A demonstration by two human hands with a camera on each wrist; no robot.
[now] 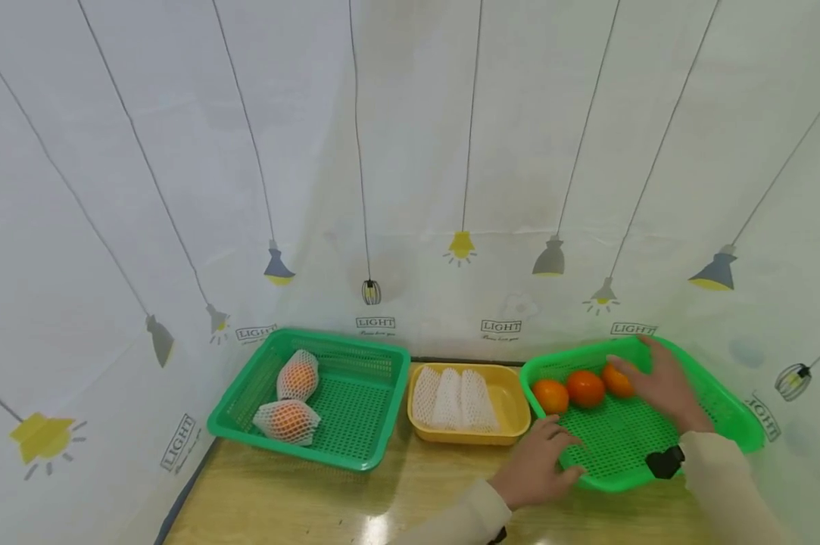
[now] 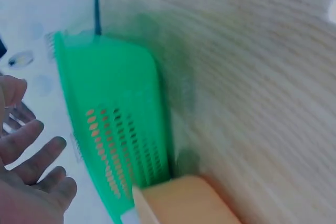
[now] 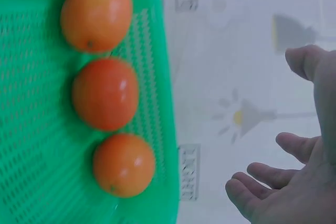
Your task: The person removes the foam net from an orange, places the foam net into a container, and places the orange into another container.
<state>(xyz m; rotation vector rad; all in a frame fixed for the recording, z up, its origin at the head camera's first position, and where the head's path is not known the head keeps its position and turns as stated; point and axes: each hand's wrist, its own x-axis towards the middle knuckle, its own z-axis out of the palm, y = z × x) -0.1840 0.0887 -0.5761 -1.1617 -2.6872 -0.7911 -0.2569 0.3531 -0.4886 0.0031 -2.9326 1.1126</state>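
Note:
Three round orange-coloured fruits point(image 1: 585, 389) lie in a row along the far side of a bright green basket point(image 1: 603, 443) on the right. My right hand point(image 1: 665, 382) is above this basket, fingers spread and holding nothing; in the head view it overlaps the rightmost fruit point(image 1: 618, 381). At the basket's near left corner is my left hand point(image 1: 535, 465), empty, with its fingers loosely bent. The right wrist view has the smooth fruits point(image 3: 105, 94) beside my spread right fingers point(image 3: 296, 148). From the left wrist, the basket's slotted side point(image 2: 118, 87) shows beyond my fingers.
A yellow tray point(image 1: 512, 405) with several white foam net sleeves point(image 1: 453, 397) stands between the two baskets. On the left, a darker green basket point(image 1: 362, 397) contains two fruits in foam nets point(image 1: 288, 421). A lamp-patterned wall sheet point(image 1: 416, 189) rises behind the wooden table point(image 1: 280, 492).

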